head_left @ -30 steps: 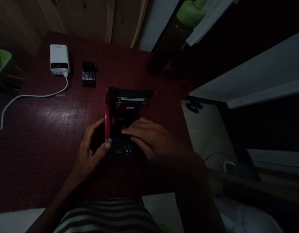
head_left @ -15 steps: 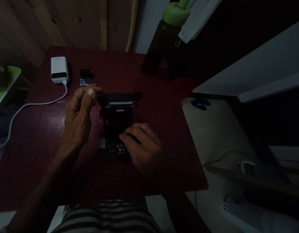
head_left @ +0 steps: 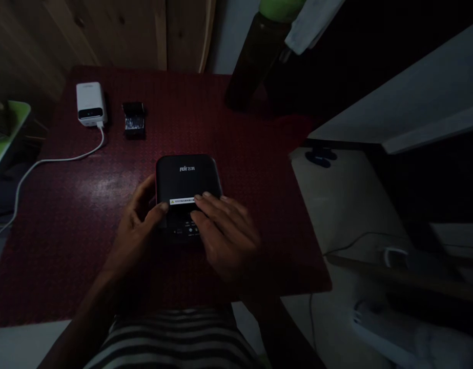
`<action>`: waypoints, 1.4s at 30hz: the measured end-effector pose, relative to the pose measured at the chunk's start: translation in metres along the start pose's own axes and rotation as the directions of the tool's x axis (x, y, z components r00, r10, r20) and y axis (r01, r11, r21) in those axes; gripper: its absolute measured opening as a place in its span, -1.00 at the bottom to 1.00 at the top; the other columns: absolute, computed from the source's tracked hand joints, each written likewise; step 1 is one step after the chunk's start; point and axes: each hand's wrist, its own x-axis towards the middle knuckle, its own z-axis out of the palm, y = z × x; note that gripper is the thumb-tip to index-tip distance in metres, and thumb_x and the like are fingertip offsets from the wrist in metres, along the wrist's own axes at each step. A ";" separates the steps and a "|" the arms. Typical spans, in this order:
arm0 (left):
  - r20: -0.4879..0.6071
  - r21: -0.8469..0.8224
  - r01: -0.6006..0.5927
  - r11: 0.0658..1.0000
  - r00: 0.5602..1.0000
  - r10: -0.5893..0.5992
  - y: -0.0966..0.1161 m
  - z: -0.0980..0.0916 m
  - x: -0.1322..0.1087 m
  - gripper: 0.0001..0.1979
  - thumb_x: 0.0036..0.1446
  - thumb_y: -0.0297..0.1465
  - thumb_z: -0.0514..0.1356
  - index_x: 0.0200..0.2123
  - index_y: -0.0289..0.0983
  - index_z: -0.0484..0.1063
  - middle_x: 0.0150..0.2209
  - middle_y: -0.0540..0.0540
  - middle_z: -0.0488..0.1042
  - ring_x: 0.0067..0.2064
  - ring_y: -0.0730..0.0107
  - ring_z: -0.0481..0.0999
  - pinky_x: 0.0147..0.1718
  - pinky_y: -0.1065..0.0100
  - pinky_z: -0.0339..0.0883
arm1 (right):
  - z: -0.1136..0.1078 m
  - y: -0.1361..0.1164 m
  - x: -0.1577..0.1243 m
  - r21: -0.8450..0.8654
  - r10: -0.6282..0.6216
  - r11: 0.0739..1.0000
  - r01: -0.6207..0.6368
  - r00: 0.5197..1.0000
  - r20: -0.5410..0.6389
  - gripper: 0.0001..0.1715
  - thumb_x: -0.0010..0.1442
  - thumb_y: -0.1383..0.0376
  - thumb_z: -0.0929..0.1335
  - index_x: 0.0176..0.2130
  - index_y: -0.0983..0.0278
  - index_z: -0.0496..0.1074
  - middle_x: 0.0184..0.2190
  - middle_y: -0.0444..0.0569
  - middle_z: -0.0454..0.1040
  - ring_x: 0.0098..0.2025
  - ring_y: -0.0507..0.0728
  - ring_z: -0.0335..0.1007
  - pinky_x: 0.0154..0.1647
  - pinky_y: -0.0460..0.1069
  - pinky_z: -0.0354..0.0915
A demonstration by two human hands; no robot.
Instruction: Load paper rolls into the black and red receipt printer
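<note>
A small black receipt printer (head_left: pixel 188 177) lies on the red table with its lid down; a white warning strip crosses the lid near its front edge. My left hand (head_left: pixel 138 225) is closed around the printer's left side, thumb on the front left corner and fingers partly hidden along the side. My right hand (head_left: pixel 226 230) lies over the front right part, its stretched fingers flat on the lid and thumb near the button panel (head_left: pixel 182 230). It covers part of the strip and some buttons.
A white power bank (head_left: pixel 90 102) with a white cable (head_left: pixel 73 157) stands at the back left. Beside it is a small black roll with a shiny strip (head_left: pixel 134 122). A tall dark bottle (head_left: pixel 255 56) with a green cap stands at the back. Dark slippers (head_left: pixel 319 157) lie on the floor.
The printer's lid, raised before, is now down. My left hand has come down from the lid's upper left corner to the printer's side. My right hand's fingers have flattened onto the lid.
</note>
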 end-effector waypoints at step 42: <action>-0.008 0.005 0.046 0.999 0.999 -0.046 0.006 -0.004 -0.017 -0.40 0.30 -0.19 0.47 0.39 -0.03 0.61 0.41 -0.16 0.63 0.42 -0.15 0.63 0.23 0.01 0.67 | 0.003 -0.004 -0.040 0.364 0.687 0.656 -0.662 0.723 0.076 -0.51 0.56 0.04 0.47 0.36 0.09 0.56 0.27 0.13 0.75 0.20 0.34 0.80 0.19 0.28 0.75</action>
